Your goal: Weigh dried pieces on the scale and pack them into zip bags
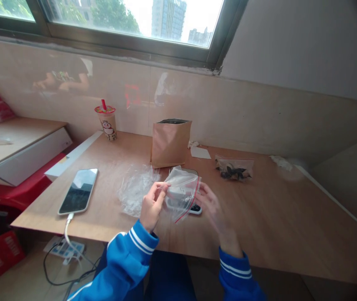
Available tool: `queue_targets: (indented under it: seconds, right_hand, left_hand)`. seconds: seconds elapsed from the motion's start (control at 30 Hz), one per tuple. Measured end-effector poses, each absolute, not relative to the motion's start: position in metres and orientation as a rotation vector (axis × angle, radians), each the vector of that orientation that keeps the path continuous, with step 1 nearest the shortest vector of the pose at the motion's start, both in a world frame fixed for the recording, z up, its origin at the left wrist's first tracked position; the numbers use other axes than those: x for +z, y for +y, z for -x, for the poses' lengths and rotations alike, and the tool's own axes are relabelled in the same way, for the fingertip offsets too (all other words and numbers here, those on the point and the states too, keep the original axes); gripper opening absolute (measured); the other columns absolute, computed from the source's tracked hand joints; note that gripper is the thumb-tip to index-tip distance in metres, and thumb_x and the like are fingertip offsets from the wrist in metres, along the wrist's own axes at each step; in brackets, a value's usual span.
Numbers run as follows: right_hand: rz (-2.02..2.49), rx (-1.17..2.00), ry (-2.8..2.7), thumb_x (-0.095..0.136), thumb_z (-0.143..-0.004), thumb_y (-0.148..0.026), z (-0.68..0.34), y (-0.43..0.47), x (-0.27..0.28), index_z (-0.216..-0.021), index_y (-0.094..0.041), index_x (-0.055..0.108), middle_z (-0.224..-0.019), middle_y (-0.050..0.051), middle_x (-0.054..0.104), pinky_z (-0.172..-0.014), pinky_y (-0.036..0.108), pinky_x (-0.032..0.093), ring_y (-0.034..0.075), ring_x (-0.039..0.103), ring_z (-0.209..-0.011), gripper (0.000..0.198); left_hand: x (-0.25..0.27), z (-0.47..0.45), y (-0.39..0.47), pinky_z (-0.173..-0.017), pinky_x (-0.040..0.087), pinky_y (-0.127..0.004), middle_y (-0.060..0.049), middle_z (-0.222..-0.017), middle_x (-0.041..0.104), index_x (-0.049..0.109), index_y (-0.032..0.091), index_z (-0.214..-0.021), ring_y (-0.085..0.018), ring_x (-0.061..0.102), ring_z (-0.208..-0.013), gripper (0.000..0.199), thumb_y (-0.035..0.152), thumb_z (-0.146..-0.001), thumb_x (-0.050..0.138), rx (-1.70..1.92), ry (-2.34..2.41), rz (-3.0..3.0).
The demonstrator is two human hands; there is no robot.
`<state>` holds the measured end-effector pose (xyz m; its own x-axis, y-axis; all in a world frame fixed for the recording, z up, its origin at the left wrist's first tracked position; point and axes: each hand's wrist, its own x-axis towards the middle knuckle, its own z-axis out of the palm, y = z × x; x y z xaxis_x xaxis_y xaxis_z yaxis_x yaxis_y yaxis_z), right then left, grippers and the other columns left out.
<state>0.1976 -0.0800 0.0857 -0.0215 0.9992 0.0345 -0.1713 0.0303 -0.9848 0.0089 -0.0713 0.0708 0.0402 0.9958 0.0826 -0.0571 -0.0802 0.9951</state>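
My left hand pinches the left side of a clear zip-lock bag with a red closure strip. That strip faces my right hand, whose fingers are at the bag's edge and smeared by motion; I cannot make out whether they grip it. Under the bag, partly hidden, lies a phone in a pale case. A heap of clear plastic bags lies just left of my left hand. Behind the bag stands an open brown paper pouch.
A filled zip-lock bag with dark pieces lies to the right. At left, a phone is plugged into a white cable. A lidded drink cup with a red straw stands behind, near a white paper slip along the wall.
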Motion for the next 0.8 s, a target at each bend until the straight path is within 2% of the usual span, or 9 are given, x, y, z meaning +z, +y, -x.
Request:
queue_targets:
  seconds: [0.07, 0.13, 0.27, 0.33, 0.37, 0.43, 0.53, 0.63, 0.8]
  right_hand:
    - [0.993, 1.337, -1.012, 0.054, -0.085, -0.054, -0.189, -0.092, 0.082, -0.119, -0.024, 0.056, -0.123, 0.010, 0.064, -0.084, 0.040, 0.053, 0.025, 0.064, -0.103, 0.045]
    - [1.058, 1.243, -0.930, 0.043, -0.088, -0.060, -0.178, -0.099, 0.080, -0.121, -0.024, 0.053, -0.118, 0.011, 0.066, -0.078, 0.039, 0.054, 0.024, 0.067, -0.095, 0.050]
    - [1.303, 0.878, -0.921, 0.043, -0.090, -0.059, -0.159, -0.099, 0.081, -0.105, -0.021, 0.059, -0.092, 0.007, 0.070, -0.067, 0.032, 0.052, 0.020, 0.066, -0.073, 0.044]
    - [1.344, 0.799, -1.028, 0.040, -0.091, -0.059, -0.153, -0.096, 0.082, -0.101, -0.021, 0.061, -0.086, 0.006, 0.070, -0.065, 0.031, 0.050, 0.020, 0.065, -0.072, 0.044]
    - [1.346, 0.786, -1.105, 0.039, -0.092, -0.058, -0.150, -0.096, 0.083, -0.103, -0.022, 0.063, -0.088, 0.006, 0.070, -0.065, 0.030, 0.050, 0.020, 0.065, -0.074, 0.045]
    - [1.319, 0.780, -1.258, 0.039, -0.093, -0.056, -0.144, -0.096, 0.083, -0.107, -0.024, 0.065, -0.093, 0.006, 0.071, -0.068, 0.030, 0.049, 0.020, 0.065, -0.080, 0.044]
    - [1.299, 0.796, -1.262, 0.039, -0.094, -0.053, -0.133, -0.099, 0.083, -0.111, -0.024, 0.066, -0.090, 0.005, 0.072, -0.069, 0.029, 0.049, 0.019, 0.065, -0.077, 0.044]
    - [1.300, 0.849, -1.033, 0.038, -0.093, -0.056, -0.124, -0.102, 0.084, -0.102, -0.020, 0.069, -0.073, 0.004, 0.071, -0.060, 0.028, 0.047, 0.017, 0.060, -0.061, 0.048]
    - [1.272, 0.868, -0.841, 0.041, -0.089, -0.063, -0.122, -0.102, 0.087, -0.090, -0.018, 0.066, -0.059, 0.003, 0.066, -0.050, 0.026, 0.044, 0.017, 0.057, -0.051, 0.052]
  left_hand:
    - [0.068, -0.010, -0.074, -0.050, 0.044, -0.021, 0.000, -0.074, 0.065, 0.060, 0.019, -0.103, -0.010, 0.055, -0.053, 0.035, 0.049, -0.088, 0.051, 1.227, 1.163, -1.336]
    - [0.067, -0.008, -0.077, -0.061, 0.048, -0.024, -0.003, -0.086, 0.068, 0.060, 0.021, -0.105, -0.013, 0.060, -0.064, 0.033, 0.047, -0.086, 0.056, 1.160, 1.236, -1.460]
    - [0.073, 0.000, -0.081, -0.086, 0.048, -0.032, -0.009, -0.117, 0.063, 0.059, 0.020, -0.114, -0.021, 0.062, -0.097, 0.041, 0.041, -0.079, 0.066, 1.084, 1.057, -1.570]
    - [0.077, 0.003, -0.079, -0.087, 0.048, -0.033, -0.012, -0.120, 0.062, 0.058, 0.018, -0.117, -0.023, 0.060, -0.102, 0.046, 0.042, -0.079, 0.065, 1.087, 0.924, -1.446]
    - [0.079, 0.004, -0.077, -0.083, 0.049, -0.032, -0.011, -0.116, 0.063, 0.059, 0.017, -0.116, -0.022, 0.060, -0.099, 0.046, 0.045, -0.080, 0.062, 1.090, 0.904, -1.364]
    - [0.081, 0.005, -0.072, -0.070, 0.049, -0.027, -0.007, -0.094, 0.067, 0.064, 0.015, -0.102, -0.018, 0.061, -0.082, 0.040, 0.050, -0.083, 0.057, 1.085, 0.919, -1.241]
    - [0.082, 0.007, -0.068, -0.052, 0.039, -0.021, 0.001, -0.063, 0.056, 0.060, 0.015, -0.075, -0.010, 0.049, -0.055, 0.042, 0.057, -0.083, 0.055, 1.107, 1.021, -1.199]
    - [0.084, 0.009, -0.068, -0.045, 0.031, -0.020, 0.003, -0.057, 0.050, 0.055, 0.017, -0.070, -0.007, 0.039, -0.046, 0.047, 0.061, -0.084, 0.050, 1.246, 1.183, -1.229]
    - [0.085, 0.012, -0.072, -0.046, 0.034, -0.021, 0.002, -0.060, 0.053, 0.058, 0.017, -0.078, -0.009, 0.042, -0.047, 0.051, 0.066, -0.084, 0.046, 1.335, 1.238, -1.181]
